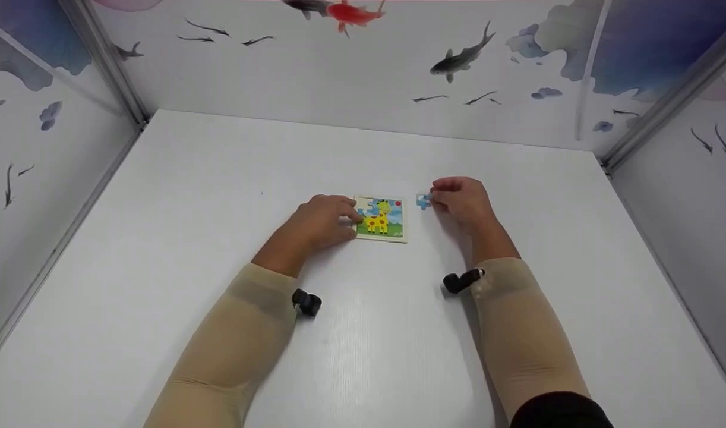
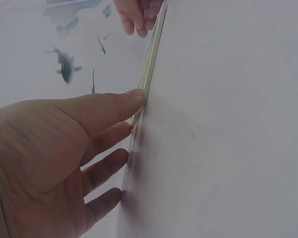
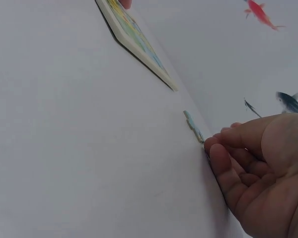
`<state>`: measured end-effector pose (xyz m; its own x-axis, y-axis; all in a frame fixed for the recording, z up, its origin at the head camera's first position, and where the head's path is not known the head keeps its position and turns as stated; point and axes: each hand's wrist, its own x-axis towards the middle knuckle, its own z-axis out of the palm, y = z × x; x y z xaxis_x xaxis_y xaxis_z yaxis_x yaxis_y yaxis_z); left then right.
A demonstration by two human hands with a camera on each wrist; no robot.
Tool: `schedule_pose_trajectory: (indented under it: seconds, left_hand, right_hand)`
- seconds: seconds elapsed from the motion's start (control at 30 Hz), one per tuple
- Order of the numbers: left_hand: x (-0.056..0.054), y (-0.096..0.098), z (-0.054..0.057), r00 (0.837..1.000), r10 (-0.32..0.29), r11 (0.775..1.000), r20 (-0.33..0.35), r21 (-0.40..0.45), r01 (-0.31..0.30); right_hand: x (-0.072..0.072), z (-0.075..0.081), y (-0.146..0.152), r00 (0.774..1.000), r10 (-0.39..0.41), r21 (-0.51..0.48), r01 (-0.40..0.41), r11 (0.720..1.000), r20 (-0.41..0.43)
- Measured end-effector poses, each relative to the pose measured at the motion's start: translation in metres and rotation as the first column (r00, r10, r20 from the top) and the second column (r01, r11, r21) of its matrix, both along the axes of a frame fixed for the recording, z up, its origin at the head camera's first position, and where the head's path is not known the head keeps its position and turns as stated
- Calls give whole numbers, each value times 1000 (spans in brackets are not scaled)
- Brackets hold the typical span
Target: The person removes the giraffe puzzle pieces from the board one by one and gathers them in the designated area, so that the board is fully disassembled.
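A small square jigsaw puzzle board with a yellow giraffe picture and a pale wooden frame lies flat on the table. My left hand holds its left side, thumb at the near left corner and fingertips along the edge. In the left wrist view the thumb touches the board's thin edge. To the board's right, my right hand pinches a light blue puzzle piece between thumb and fingers, close to the table. In the right wrist view the piece shows edge-on at the fingertips.
The white table carries the puzzle. Behind it stands a white wall panel printed with fish, with further panels at left and right. A small black device sits at the left cuff and another at the right.
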<state>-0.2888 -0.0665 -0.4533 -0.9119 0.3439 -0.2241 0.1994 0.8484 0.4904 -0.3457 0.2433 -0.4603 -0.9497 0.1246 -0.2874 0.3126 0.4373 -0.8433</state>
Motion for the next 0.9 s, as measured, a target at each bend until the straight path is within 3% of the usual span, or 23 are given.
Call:
schedule_pose_trajectory:
  seconds: [0.2,0.37,0.63,0.9]
  left_hand:
    - [0,-1,0,1000,-19,1000,7,-17,19]
    - [0,-3,0,999,-42,999,0,-9,42]
    - [-1,-4,2,998,-60,998,-14,-4,60]
    - [-3,-3,-2,998,-60,998,-1,8,60]
  right_hand:
    - [3,8,-7,999,39,17,-39,999,0]
    - [9,17,-24,992,127,66,-125,990,-26]
    - [20,24,-57,955,293,95,-289,953,-42]
    - [17,20,-77,920,391,177,-386,905,9]
